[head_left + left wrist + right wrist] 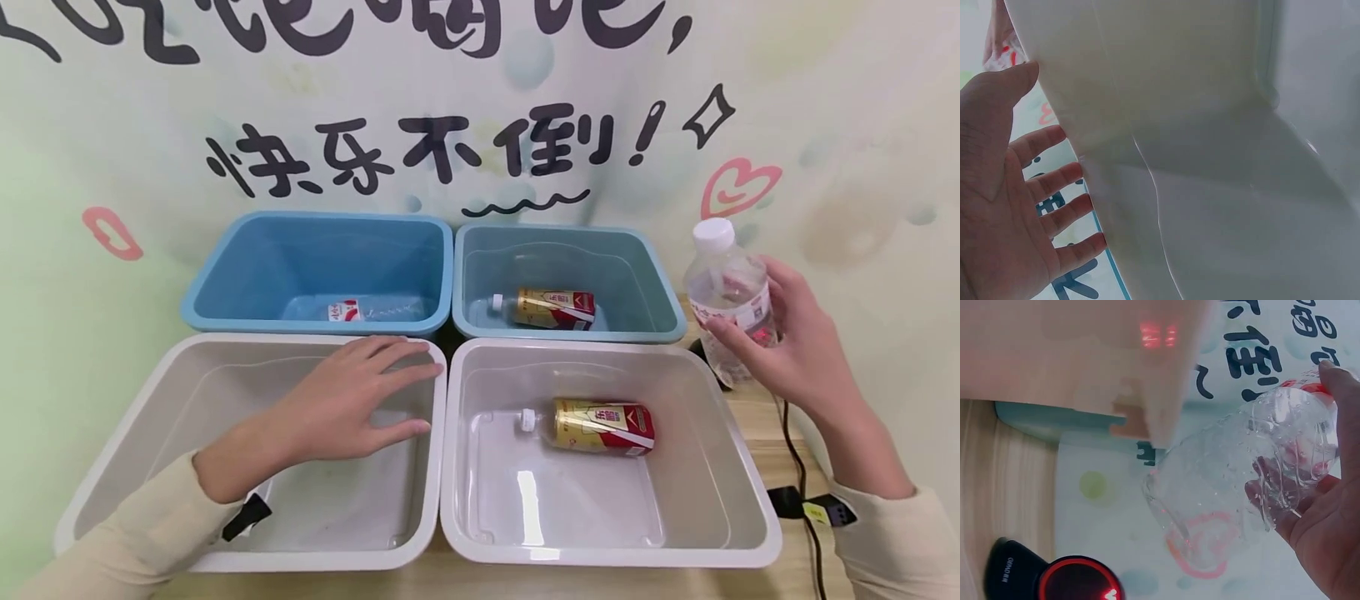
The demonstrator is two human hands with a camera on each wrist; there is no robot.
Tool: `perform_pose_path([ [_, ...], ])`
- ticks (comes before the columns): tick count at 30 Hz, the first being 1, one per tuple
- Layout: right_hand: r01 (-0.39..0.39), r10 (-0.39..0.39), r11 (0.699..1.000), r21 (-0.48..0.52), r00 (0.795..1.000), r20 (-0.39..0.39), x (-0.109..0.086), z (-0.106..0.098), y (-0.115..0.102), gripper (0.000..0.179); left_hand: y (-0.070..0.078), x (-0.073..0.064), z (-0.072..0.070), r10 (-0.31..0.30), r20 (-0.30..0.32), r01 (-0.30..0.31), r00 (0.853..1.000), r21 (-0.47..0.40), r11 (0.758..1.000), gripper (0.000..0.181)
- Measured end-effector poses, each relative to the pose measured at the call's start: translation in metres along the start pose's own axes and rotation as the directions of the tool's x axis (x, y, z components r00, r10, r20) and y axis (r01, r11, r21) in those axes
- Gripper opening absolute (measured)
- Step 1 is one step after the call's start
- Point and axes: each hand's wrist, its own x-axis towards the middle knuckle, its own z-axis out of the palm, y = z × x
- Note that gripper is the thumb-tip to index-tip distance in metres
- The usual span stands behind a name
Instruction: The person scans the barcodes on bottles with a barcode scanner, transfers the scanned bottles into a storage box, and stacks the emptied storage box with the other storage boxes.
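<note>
My right hand (806, 350) grips a clear plastic bottle (723, 279) with a white cap and a red-and-white label, held upright beyond the right ends of the bins. In the right wrist view the thumb and fingers wrap round the bottle (1241, 469). Over the front left white bin (247, 550), my left hand (352, 400) is spread with its fingers straight and holds nothing. Its fingertips are at that bin's rim in the left wrist view. A gold-and-red labelled bottle (603, 425) lies in the front right white bin (615, 557).
Behind stand a blue bin (315, 218), with a clear bottle (375, 310) lying inside, and a teal bin (555, 229), with another gold-and-red bottle (555, 308). A black cable (795, 446) runs down the wooden table at right. A black device (1079, 581) with a red ring lies there.
</note>
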Motion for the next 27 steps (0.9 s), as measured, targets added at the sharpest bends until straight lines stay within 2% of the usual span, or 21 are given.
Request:
perform_pose_path([
  [7,0.102,-0.098,0.993,-0.066,0.993,0.063,0.026,0.004,-0.024,0.090,-0.001,0.001,-0.001,-0.011,0.010,0.011,1.000,-0.005,1.000,0.064],
  [12,0.098,-0.084,0.992,-0.075,0.983,0.166,0.042,0.015,-0.040,0.084,-0.001,-0.001,-0.001,-0.005,0.002,0.005,1.000,0.001,1.000,0.062],
  [14,0.070,-0.054,0.995,-0.069,0.974,0.218,0.048,0.019,-0.047,0.082,-0.001,-0.001,0.000,0.005,-0.010,-0.005,1.000,0.006,1.000,0.062],
  [19,0.075,-0.051,0.995,-0.067,0.949,0.310,0.062,0.029,-0.063,0.077,-0.001,0.000,0.001,0.015,-0.025,-0.015,1.000,0.010,1.000,0.063],
  [27,0.176,-0.126,0.980,-0.098,0.916,0.381,0.082,0.051,-0.079,0.080,0.000,0.000,0.002,0.006,-0.020,-0.006,1.000,0.003,1.000,0.063],
])
